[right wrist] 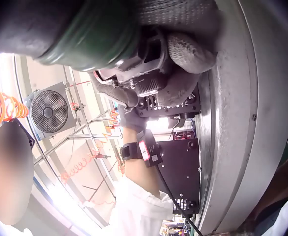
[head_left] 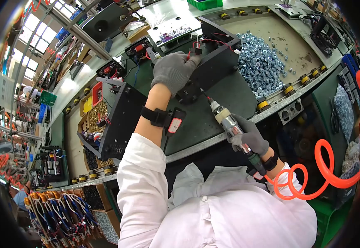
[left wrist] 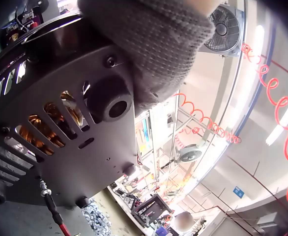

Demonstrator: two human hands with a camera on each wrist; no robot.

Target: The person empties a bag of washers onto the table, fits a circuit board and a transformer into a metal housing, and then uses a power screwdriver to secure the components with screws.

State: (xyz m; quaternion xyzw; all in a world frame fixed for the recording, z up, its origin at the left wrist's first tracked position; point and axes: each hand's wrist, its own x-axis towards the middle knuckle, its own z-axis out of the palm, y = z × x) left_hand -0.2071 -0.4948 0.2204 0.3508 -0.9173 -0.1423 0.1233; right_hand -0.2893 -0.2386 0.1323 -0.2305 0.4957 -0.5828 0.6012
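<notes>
Gloved in grey, my left hand (head_left: 174, 71) grips a black metal casing (head_left: 217, 64) tilted up on the dark work mat. Its slotted, footed face fills the left wrist view, with copper windings (left wrist: 41, 132) showing through the slots. My right hand (head_left: 248, 134) is wrapped around a pneumatic screwdriver (head_left: 229, 123), pointed up toward the casing. Close to the slotted face, in the left wrist view, is the screwdriver bit (left wrist: 53, 209), with a shiny screw (left wrist: 44, 188) at its tip. The left fingertips are partly hidden beside a small black part with red wires (head_left: 195, 51).
A second black casing (head_left: 122, 120) stands to the left. Silver screws or nuts lie in a large heap (head_left: 260, 62) at the right, beside a roller rail (head_left: 287, 90). An orange coiled hose (head_left: 325, 165) runs from the screwdriver. The metal bench edge (head_left: 200, 148) lies before my body.
</notes>
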